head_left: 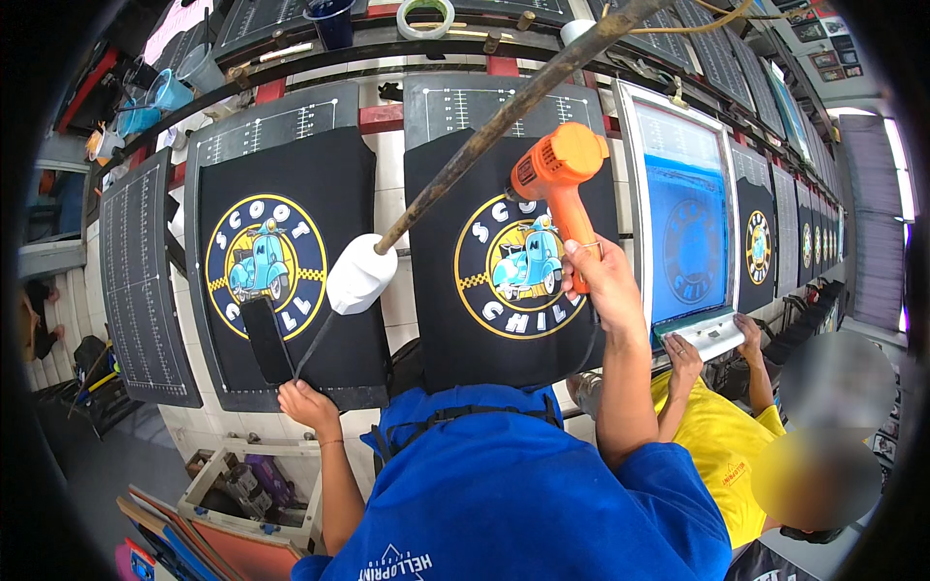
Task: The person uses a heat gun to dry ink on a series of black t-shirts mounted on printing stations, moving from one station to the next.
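Note:
My right hand (pixel 605 276) grips the handle of an orange heat gun (pixel 567 160), its nozzle over a black T-shirt (pixel 431 223) printed with a blue scooter in a round yellow-and-white emblem. My left hand (pixel 310 407) has curled fingers at the near edge of the left board, where a thin black cord (pixel 315 344) comes down to it; what it holds is unclear. Beside those fingers, a dark phone-like slab (pixel 266 337) lies across the print of a second black T-shirt (pixel 339 174). A white plug or socket (pixel 361 274) hangs between the shirts on a brown, pole-like length (pixel 513 116).
To the right, another person in yellow (pixel 722 455) has both hands at a framed blue printing screen (pixel 683 252). A bare ruled board (pixel 145 281) stands at the left. Buckets (pixel 170 92), a tape roll (pixel 424 17) and a dark cup (pixel 331 21) sit beyond.

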### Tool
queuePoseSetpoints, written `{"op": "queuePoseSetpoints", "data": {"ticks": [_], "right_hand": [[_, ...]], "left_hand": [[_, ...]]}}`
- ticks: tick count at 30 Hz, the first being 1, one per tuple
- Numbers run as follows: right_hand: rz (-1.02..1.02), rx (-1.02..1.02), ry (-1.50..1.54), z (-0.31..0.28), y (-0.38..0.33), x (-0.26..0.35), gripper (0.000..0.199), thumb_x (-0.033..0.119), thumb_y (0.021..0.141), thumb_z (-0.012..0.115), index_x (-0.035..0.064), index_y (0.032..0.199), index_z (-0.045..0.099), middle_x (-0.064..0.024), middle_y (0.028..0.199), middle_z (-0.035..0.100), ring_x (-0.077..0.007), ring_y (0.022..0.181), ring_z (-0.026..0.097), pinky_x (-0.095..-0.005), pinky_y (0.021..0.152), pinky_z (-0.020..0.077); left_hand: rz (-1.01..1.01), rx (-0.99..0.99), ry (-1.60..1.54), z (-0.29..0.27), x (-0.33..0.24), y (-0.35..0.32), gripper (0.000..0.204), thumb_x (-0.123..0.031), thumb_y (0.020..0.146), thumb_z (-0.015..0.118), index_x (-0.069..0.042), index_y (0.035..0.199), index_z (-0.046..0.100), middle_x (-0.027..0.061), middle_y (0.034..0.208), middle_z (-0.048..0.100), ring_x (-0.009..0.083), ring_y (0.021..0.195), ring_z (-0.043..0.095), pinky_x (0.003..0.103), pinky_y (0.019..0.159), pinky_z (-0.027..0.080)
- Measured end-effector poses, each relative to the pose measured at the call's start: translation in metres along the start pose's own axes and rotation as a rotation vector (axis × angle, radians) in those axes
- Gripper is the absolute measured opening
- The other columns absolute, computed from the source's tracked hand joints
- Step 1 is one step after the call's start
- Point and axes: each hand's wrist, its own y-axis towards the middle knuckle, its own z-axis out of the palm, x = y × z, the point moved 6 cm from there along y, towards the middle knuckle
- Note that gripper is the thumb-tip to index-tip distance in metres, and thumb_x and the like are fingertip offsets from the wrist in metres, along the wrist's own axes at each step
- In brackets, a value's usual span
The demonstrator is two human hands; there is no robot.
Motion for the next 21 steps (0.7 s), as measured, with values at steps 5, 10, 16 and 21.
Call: {"op": "queuePoseSetpoints", "data": {"ticks": [5,10,16,21], "right_hand": [[0.007,-0.005,-0.012,-0.0015,0.0008,-0.0013,0.025,0.027,0.094,0.062,0.0028,0.100,0.057,0.0005,0.072,0.054,-0.0070,0.057,0.055,-0.0198,0.049,0.0455],[-0.010,-0.017,-0.016,-0.0025,-0.0001,-0.0016,0.025,0.027,0.094,0.062,0.0033,0.099,0.057,0.0002,0.072,0.055,-0.0076,0.057,0.055,-0.0205,0.049,0.0452],[-0.001,-0.055,0.028,-0.0017,-0.0026,0.0030,0.022,0.023,0.094,0.063,0.0019,0.096,0.057,-0.0004,0.068,0.055,-0.0080,0.057,0.056,-0.0209,0.047,0.0450],[0.005,-0.053,0.016,-0.0048,-0.0029,0.0010,0.022,0.023,0.093,0.064,0.0021,0.098,0.057,-0.0005,0.069,0.056,-0.0081,0.057,0.057,-0.0208,0.047,0.0453]], "left_hand": [[-0.002,0.009,-0.009,0.0001,0.0008,-0.0001,0.042,-0.031,0.102,0.033,0.002,0.085,0.053,0.0180,0.087,0.053,0.0377,0.085,0.049,0.046,0.077,0.036],[0.008,0.005,-0.009,-0.0012,-0.0014,0.0000,0.041,-0.030,0.102,0.034,0.002,0.085,0.052,0.0176,0.087,0.052,0.0376,0.085,0.049,0.046,0.077,0.036],[0.016,0.002,-0.003,-0.0007,-0.0012,0.0006,0.040,-0.030,0.102,0.034,0.002,0.085,0.052,0.0180,0.087,0.051,0.0379,0.084,0.049,0.046,0.076,0.036],[0.008,0.009,-0.009,-0.0001,-0.0010,0.0003,0.041,-0.031,0.102,0.034,0.002,0.084,0.051,0.0185,0.086,0.051,0.0383,0.083,0.048,0.046,0.075,0.036]]}}
